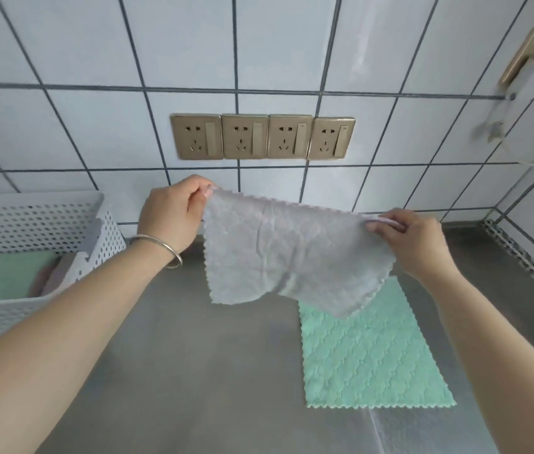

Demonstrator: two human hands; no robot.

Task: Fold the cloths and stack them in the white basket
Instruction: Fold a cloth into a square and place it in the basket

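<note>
1. The left hand [173,214] and right hand [413,240] each pinch a top corner of the grey cloth [288,257] — it hangs above the steel counter [193,355].
2. A green cloth [370,352] lies flat below; the white basket [29,224] — folded cloths inside — stands at left.

I see four brass sockets [262,136] on the tiled wall [95,54], a steel counter [193,371], and a plugged-in white adapter [521,93].
</note>
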